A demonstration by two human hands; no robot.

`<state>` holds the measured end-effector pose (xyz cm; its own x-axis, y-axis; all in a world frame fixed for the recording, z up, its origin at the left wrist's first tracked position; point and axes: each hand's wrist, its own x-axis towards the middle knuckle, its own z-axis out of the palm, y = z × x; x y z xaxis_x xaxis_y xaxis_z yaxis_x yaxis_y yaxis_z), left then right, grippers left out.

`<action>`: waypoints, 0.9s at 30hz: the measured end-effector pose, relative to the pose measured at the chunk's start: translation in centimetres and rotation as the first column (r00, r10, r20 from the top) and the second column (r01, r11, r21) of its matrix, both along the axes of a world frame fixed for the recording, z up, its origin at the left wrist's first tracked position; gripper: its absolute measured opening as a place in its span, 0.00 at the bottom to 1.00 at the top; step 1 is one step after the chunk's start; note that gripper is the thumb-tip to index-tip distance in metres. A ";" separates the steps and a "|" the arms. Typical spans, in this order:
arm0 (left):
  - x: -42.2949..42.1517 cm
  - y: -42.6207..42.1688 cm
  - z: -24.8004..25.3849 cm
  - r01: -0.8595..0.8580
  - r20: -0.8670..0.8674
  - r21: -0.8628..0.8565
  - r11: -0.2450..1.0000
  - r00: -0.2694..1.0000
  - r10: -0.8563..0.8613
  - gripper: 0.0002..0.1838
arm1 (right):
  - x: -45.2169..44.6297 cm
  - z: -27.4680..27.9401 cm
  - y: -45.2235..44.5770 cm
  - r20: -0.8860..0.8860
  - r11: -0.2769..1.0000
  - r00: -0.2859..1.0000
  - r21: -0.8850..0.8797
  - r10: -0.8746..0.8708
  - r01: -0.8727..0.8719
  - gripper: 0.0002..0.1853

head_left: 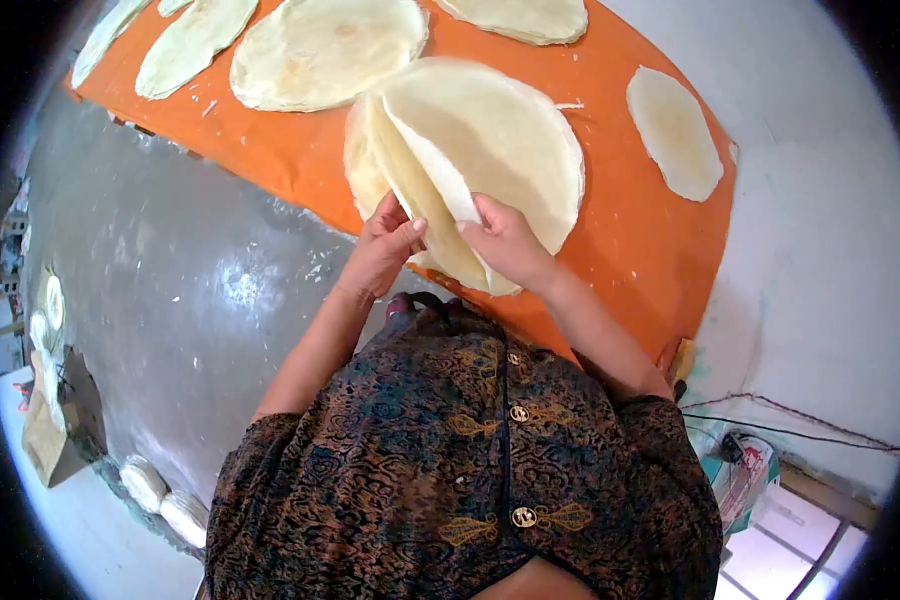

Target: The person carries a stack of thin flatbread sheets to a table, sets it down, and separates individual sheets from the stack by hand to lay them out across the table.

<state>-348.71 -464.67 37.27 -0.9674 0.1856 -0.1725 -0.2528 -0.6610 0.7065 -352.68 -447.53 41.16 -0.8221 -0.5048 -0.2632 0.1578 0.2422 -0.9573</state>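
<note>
A thin, pale round flatbread sheet [425, 172] stands partly folded between my hands, its edges raised and curled apart. My left hand [382, 245] pinches its left edge near the bottom, thumb on top. On the other side, my right hand [505, 240] grips the right flap, with some fingertips hidden behind it. Beneath and beyond the folded sheet lies a wide stack of similar round sheets [520, 130] on the orange cloth [640, 240].
More flatbread stacks [330, 50] lie along the cloth's far side, and an oval one [675, 133] is at the right. Grey floor [200, 270] stretches left, with further pale rounds [143, 483] at its lower edge. A white wall [810, 200] borders the right.
</note>
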 end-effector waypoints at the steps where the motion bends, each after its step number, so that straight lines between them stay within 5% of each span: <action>1: 0.0 -0.1 0.1 0.016 -0.004 0.024 1.000 1.000 -0.016 0.30 | 0.3 0.0 -0.2 -0.046 1.000 0.999 0.023 0.001 0.000 0.24; 4: -0.6 -0.2 -0.8 0.009 -0.025 0.028 1.000 1.000 -0.008 0.28 | 0.6 0.5 -0.9 -0.313 0.962 0.943 0.270 0.112 -0.024 0.25; 10: -0.4 -0.6 -0.3 0.023 -0.003 0.031 0.999 1.000 -0.023 0.23 | 0.3 0.7 -0.8 -0.271 0.977 0.958 0.209 0.089 -0.032 0.29; 13: -0.2 -0.3 0.2 -0.005 0.055 0.056 0.998 0.999 0.002 0.20 | 0.6 1.3 -1.8 -0.338 0.919 0.941 0.380 0.037 0.100 0.27; 17: -0.4 0.0 -0.7 -0.020 0.062 -0.069 0.997 0.998 0.024 0.20 | 1.7 1.9 -4.6 -0.671 0.825 0.729 0.483 0.133 0.294 0.21; 20: -0.5 0.3 -0.6 -0.100 0.191 -0.234 0.967 0.971 0.147 0.20 | -0.1 1.2 -4.2 -0.461 0.741 0.869 0.645 0.182 0.187 0.15; 23: 0.1 0.6 -0.8 -0.178 0.282 -0.248 0.952 0.927 0.247 0.21 | -3.1 0.4 -2.1 -0.465 0.832 0.882 0.518 0.077 0.200 0.10; 26: -0.4 -1.3 -4.8 -0.112 0.412 -0.408 0.906 0.863 0.292 0.22 | -7.0 4.1 1.5 -0.507 0.903 0.853 0.299 -0.125 0.310 0.10; 27: -0.5 -0.7 -4.5 -0.157 0.391 -0.337 0.928 0.873 0.290 0.22 | -8.0 6.1 2.8 -0.429 0.913 0.885 0.262 -0.179 0.312 0.12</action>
<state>-349.20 -465.41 32.75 -0.7947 -0.1482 -0.5887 -0.4423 -0.5228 0.7287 -360.65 -444.71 47.29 -0.9761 -0.2174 -0.0073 -0.1147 0.5430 -0.8318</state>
